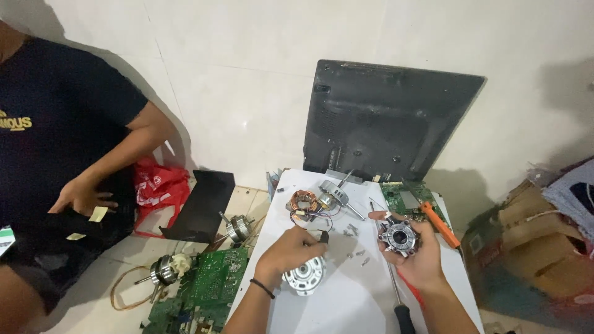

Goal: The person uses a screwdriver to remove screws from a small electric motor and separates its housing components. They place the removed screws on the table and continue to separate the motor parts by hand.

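Observation:
My right hand [416,258] holds a round metal motor end plate [398,236] with a centre bearing hole, palm up, over the white board [346,297]. My left hand [291,248] pinches a small dark part [323,235] above a silver motor housing [305,276] lying on the board. A copper-wound stator [302,201] with red and black wires and a rotor with a shaft [334,196] lie further back. Several small screws [356,247] are scattered between my hands.
An orange-handled screwdriver [440,224] lies on a green circuit board [405,196]; a black-handled screwdriver [401,306] lies by my right wrist. A dark monitor back [383,117] leans on the wall. On the floor are motors [166,269], a green board [213,278] and a red bag [158,185]. A person in black sits left.

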